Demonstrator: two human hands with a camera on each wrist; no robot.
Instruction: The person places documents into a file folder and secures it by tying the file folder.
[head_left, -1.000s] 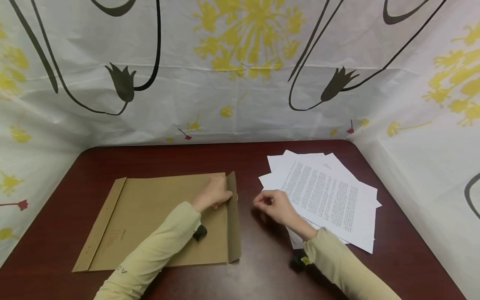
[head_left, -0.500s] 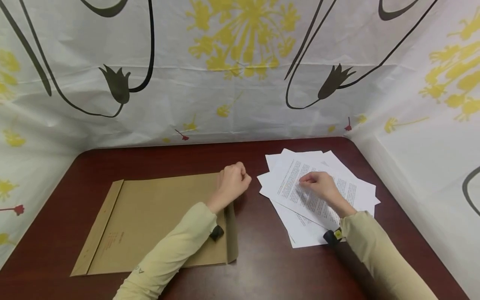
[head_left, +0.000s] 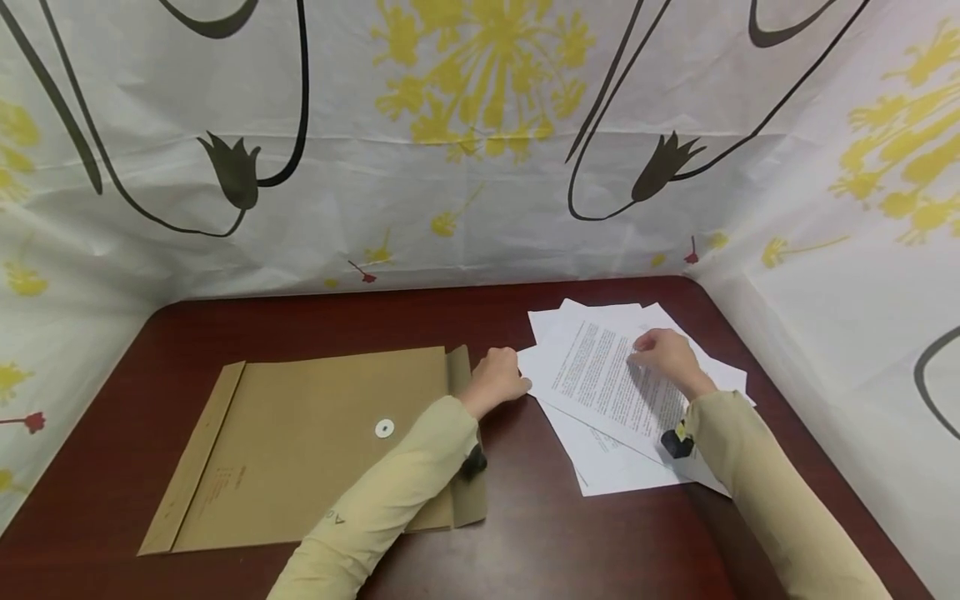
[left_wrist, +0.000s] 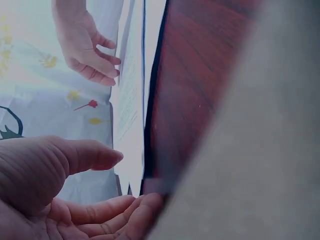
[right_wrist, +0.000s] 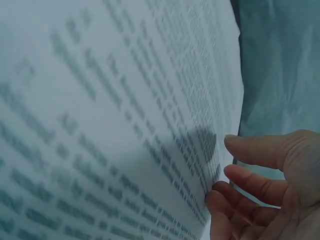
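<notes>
Papers (head_left: 592, 392) lie fanned beneath your right hand (head_left: 667, 360), its fingers loosely bent and thumb apart. Your left hand (head_left: 495, 379), relaxed with thumb and fingers parted, is right at their left corner; contact is unclear. Your left sleeve (head_left: 382, 500) crosses over the envelope (head_left: 322, 442).

Head view: soft, even light, moderately bright; faint sheen on the tabletop (head_left: 525, 554) near the bottom. Soft shadow from the right hand (head_left: 667, 358) on the printed sheet (head_left: 603, 383). Left wrist: bluish haze, patterned backdrop (left_wrist: 30, 77) and paper washed out; near, pale shape (left_wrist: 265, 150) badly blurred. Right wrist: dim, blue-green cast; nearest print out of focus.
</notes>
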